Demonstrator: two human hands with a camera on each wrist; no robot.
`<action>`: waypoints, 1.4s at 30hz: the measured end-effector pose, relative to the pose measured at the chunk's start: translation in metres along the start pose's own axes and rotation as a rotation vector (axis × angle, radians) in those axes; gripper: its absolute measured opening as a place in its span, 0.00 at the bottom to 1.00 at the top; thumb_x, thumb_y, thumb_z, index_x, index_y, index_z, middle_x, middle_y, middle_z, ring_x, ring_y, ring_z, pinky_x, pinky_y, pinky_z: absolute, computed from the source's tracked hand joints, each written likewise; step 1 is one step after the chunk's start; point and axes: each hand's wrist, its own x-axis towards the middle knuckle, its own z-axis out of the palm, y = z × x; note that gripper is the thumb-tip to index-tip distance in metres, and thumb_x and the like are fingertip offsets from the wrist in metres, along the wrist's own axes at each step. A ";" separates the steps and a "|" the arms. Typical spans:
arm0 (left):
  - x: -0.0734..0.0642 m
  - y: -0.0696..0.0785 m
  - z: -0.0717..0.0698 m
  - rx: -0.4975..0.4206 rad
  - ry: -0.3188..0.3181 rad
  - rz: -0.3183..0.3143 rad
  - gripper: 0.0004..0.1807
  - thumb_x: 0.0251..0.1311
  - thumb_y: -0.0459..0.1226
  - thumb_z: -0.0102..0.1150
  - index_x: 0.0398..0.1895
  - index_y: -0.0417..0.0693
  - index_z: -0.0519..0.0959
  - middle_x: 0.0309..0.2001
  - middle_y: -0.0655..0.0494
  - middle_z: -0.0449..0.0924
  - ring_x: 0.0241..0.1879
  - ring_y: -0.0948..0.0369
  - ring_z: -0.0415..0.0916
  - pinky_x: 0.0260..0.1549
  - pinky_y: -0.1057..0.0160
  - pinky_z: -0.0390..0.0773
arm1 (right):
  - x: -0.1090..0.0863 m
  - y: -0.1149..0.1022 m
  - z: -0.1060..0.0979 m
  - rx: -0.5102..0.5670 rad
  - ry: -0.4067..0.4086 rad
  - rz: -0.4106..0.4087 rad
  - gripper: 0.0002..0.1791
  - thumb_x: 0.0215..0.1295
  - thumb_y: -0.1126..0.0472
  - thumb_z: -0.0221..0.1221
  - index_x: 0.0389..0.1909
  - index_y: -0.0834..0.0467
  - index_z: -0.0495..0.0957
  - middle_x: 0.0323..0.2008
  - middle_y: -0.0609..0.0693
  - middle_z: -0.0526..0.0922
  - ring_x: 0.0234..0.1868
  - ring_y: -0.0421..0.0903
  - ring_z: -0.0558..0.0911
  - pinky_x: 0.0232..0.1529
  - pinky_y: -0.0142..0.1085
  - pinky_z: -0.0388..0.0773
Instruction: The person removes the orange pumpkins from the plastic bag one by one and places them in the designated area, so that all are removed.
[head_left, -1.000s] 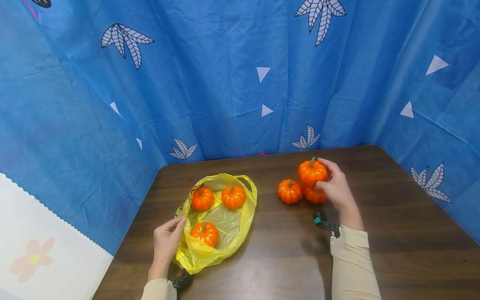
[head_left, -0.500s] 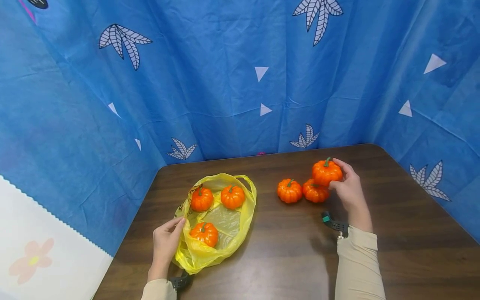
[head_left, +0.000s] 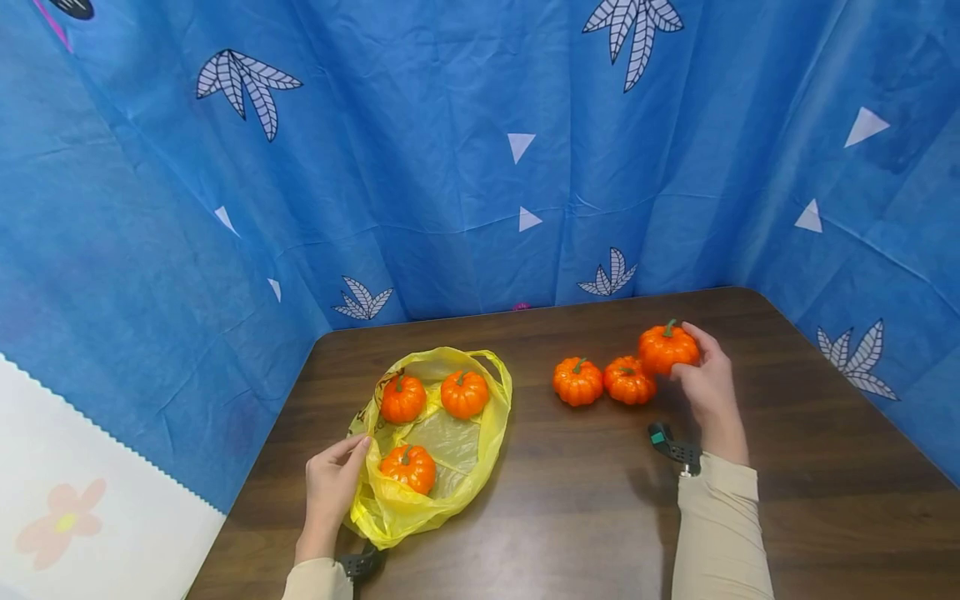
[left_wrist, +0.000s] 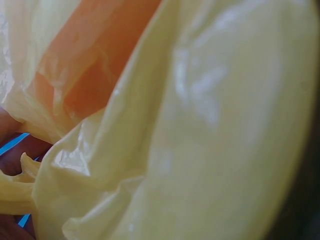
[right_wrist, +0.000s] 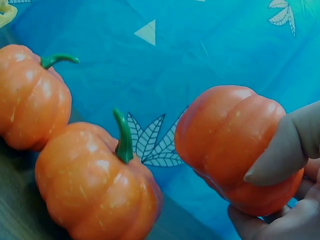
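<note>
My left hand (head_left: 332,485) pinches the near-left rim of a yellow plastic bag (head_left: 491,454) that lies with its mouth spread wide. Inside the bag sit three small orange pumpkins, one at the back left (head_left: 402,398), one at the back right (head_left: 464,394) and one in front (head_left: 408,468). The left wrist view is filled by the bag's crumpled film, with orange showing through. My right hand (head_left: 708,379) grips another pumpkin (right_wrist: 230,145) by its side, thumb across its front. Just left of it, two more pumpkins, a nearer one (right_wrist: 97,180) and a farther one (right_wrist: 30,97), stand side by side.
The dark wooden table (head_left: 555,517) carries everything. Behind it and along its sides hangs a blue curtain (head_left: 450,167) with white leaf and triangle prints. A white cloth with a flower print (head_left: 67,492) shows at the lower left.
My right hand has carried its pumpkin rightward from above the right-hand standing pumpkin and slightly lower, uncovering that pumpkin. The left hand and bag stay as they were.
</note>
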 end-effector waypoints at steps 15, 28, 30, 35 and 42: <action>0.001 -0.001 0.001 0.050 0.010 -0.009 0.09 0.63 0.35 0.67 0.42 0.40 0.89 0.40 0.45 0.89 0.37 0.73 0.80 0.38 0.86 0.71 | 0.005 0.022 -0.001 0.046 0.083 0.095 0.44 0.65 0.75 0.48 0.80 0.49 0.48 0.80 0.55 0.49 0.71 0.58 0.58 0.71 0.52 0.67; 0.001 -0.003 0.002 0.025 -0.011 -0.017 0.10 0.64 0.36 0.66 0.42 0.39 0.88 0.42 0.43 0.89 0.35 0.78 0.78 0.37 0.85 0.73 | 0.013 0.042 -0.009 0.076 0.132 0.174 0.45 0.64 0.77 0.47 0.80 0.48 0.49 0.81 0.54 0.45 0.73 0.58 0.55 0.73 0.50 0.63; 0.001 -0.003 0.002 0.026 -0.011 -0.018 0.10 0.64 0.36 0.66 0.42 0.39 0.88 0.42 0.43 0.89 0.35 0.78 0.78 0.37 0.85 0.73 | 0.013 0.044 -0.010 0.072 0.133 0.173 0.45 0.63 0.77 0.47 0.80 0.49 0.49 0.81 0.54 0.45 0.74 0.58 0.55 0.74 0.50 0.63; 0.001 -0.002 0.002 0.019 -0.014 -0.033 0.10 0.64 0.36 0.66 0.43 0.40 0.88 0.41 0.44 0.89 0.34 0.79 0.77 0.36 0.86 0.72 | 0.013 0.046 -0.009 0.062 0.135 0.175 0.46 0.62 0.78 0.46 0.80 0.50 0.49 0.81 0.55 0.47 0.72 0.58 0.57 0.73 0.50 0.64; 0.002 -0.001 0.002 0.018 -0.010 -0.015 0.09 0.64 0.36 0.66 0.42 0.39 0.88 0.41 0.43 0.89 0.35 0.78 0.78 0.37 0.86 0.73 | 0.014 0.052 -0.009 0.029 0.114 0.171 0.47 0.58 0.78 0.47 0.80 0.53 0.50 0.79 0.58 0.52 0.67 0.56 0.62 0.71 0.45 0.69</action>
